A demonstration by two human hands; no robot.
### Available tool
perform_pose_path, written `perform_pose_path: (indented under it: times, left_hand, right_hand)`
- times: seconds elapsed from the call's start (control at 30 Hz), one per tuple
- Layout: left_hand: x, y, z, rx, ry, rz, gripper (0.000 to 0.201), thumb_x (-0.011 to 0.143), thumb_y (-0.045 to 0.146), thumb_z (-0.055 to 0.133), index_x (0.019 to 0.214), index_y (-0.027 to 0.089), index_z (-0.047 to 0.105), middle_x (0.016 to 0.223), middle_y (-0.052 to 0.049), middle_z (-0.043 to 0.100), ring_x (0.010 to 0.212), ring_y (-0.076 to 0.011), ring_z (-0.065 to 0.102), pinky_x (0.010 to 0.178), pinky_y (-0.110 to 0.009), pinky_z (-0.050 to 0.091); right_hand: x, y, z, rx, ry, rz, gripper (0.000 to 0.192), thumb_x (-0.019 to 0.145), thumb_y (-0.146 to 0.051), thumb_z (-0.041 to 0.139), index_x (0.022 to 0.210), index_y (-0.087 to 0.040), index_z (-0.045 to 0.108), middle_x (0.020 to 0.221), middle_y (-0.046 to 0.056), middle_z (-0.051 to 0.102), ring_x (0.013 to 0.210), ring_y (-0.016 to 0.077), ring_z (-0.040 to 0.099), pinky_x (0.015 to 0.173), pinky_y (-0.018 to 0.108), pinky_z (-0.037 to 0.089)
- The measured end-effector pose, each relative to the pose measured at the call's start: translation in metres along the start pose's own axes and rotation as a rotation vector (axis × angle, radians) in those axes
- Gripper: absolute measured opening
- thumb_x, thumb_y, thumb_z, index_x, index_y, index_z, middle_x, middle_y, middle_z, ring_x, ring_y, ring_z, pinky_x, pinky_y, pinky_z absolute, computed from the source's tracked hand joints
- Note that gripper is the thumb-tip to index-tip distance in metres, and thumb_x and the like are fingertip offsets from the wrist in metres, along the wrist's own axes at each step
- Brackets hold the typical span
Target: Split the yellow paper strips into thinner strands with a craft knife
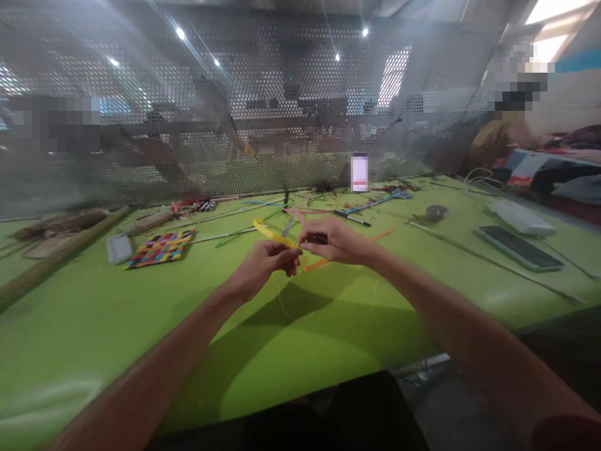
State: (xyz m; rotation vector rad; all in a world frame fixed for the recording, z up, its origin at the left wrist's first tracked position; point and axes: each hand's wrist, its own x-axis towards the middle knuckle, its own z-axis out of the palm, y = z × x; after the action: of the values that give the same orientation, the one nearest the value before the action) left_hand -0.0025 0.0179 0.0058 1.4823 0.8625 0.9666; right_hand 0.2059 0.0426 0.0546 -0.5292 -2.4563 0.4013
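Nearest the camera, both forearms reach in over the green table [117, 326], meeting above its middle. The left hand [267, 263] is pinched closed on the near end of a yellow strip [272, 235], which slants up and away toward eleven o'clock, held off the surface, seemingly so it can be worked freely. The right hand [335, 241] sits just at three o'clock of the left, its fingers curled in touching the same end of the yellow strip; whether it truly grips the strip or something small and dark under its fingers I cannot tell, since blur hides the fingertips.

Just beyond the right hand an orange strip [347, 249] lies flat on the table, running toward two o'clock. At ten o'clock of the hands rests a woven multicoloured mat [160, 248], a small grey block [118, 248] beside it. Farther out, loose coloured strips [277, 210] and a pen [352, 218] lie scattered, within arm's reach like a supply. At two to three o'clock lie a dark phone [519, 247] and a white object [519, 217], well apart from the hands. A small phone [359, 171] stands upright at the far edge, against a perforated screen [282, 113] that closes off the bench.
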Motion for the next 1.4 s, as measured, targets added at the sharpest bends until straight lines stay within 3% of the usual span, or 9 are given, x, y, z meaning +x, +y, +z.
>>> perform_pose_path:
  times: [0.17, 0.4, 0.8, 1.17, 1.3, 1.4]
  left_hand:
    - [-0.0002, 0.0008, 0.0011, -0.016, -0.005, -0.01, 0.027, 0.081, 0.038, 0.075, 0.073, 0.012, 0.07, 0.068, -0.004, 0.068, 0.059, -0.0129, 0.06, 0.061, -0.027, 0.049]
    - [0.0005, -0.0004, 0.002, -0.057, -0.013, -0.02, 0.028, 0.081, 0.039, 0.074, 0.073, 0.012, 0.07, 0.068, -0.004, 0.068, 0.059, -0.0123, 0.06, 0.062, -0.027, 0.049]
    - [-0.0007, 0.0018, 0.0034, -0.056, -0.034, -0.027, 0.029, 0.082, 0.039, 0.074, 0.074, 0.012, 0.07, 0.067, -0.004, 0.068, 0.059, -0.0114, 0.06, 0.061, -0.025, 0.048]
    - [0.0021, 0.0008, 0.0007, -0.028, -0.066, -0.015, 0.031, 0.084, 0.042, 0.072, 0.075, 0.012, 0.069, 0.069, -0.003, 0.067, 0.059, -0.0112, 0.061, 0.062, -0.025, 0.05]
    - [0.0011, 0.0028, 0.0008, 0.008, -0.066, -0.014, 0.032, 0.084, 0.042, 0.072, 0.073, 0.011, 0.068, 0.066, -0.003, 0.066, 0.059, -0.0115, 0.061, 0.062, -0.026, 0.05]
    - [-0.0007, 0.0042, 0.0017, 0.031, -0.078, -0.016, 0.033, 0.084, 0.042, 0.072, 0.075, 0.011, 0.068, 0.066, -0.003, 0.067, 0.059, -0.0118, 0.061, 0.062, -0.026, 0.05]
  right_hand:
    - [-0.0002, 0.0007, 0.0024, 0.023, 0.015, 0.042, 0.014, 0.092, -0.021, 0.056, 0.084, -0.014, 0.064, 0.066, -0.004, 0.049, 0.059, 0.007, 0.037, 0.057, 0.022, 0.034]
    - [-0.0003, 0.0001, 0.0013, 0.082, -0.003, 0.062, 0.012, 0.092, -0.02, 0.055, 0.085, -0.013, 0.063, 0.064, -0.005, 0.047, 0.058, 0.0068, 0.035, 0.06, 0.022, 0.038]
    - [-0.0003, 0.0028, 0.0085, 0.172, -0.01, 0.118, 0.009, 0.084, -0.015, 0.056, 0.075, -0.014, 0.053, 0.063, -0.006, 0.04, 0.057, 0.0055, 0.032, 0.058, 0.021, 0.034]
    - [-0.0013, 0.0036, -0.0005, 0.256, -0.045, 0.226, 0.002, 0.082, -0.013, 0.056, 0.081, -0.013, 0.056, 0.067, -0.004, 0.046, 0.06, 0.0061, 0.04, 0.059, 0.02, 0.032]
    - [-0.0016, 0.0044, -0.0007, 0.276, -0.082, 0.204, 0.01, 0.086, -0.019, 0.058, 0.092, -0.012, 0.063, 0.064, -0.005, 0.046, 0.059, 0.0061, 0.039, 0.057, 0.019, 0.03]
    - [-0.0021, 0.0039, -0.0007, 0.267, -0.083, 0.19, 0.011, 0.088, -0.021, 0.059, 0.089, -0.011, 0.063, 0.066, -0.003, 0.049, 0.06, 0.0062, 0.041, 0.057, 0.019, 0.031]
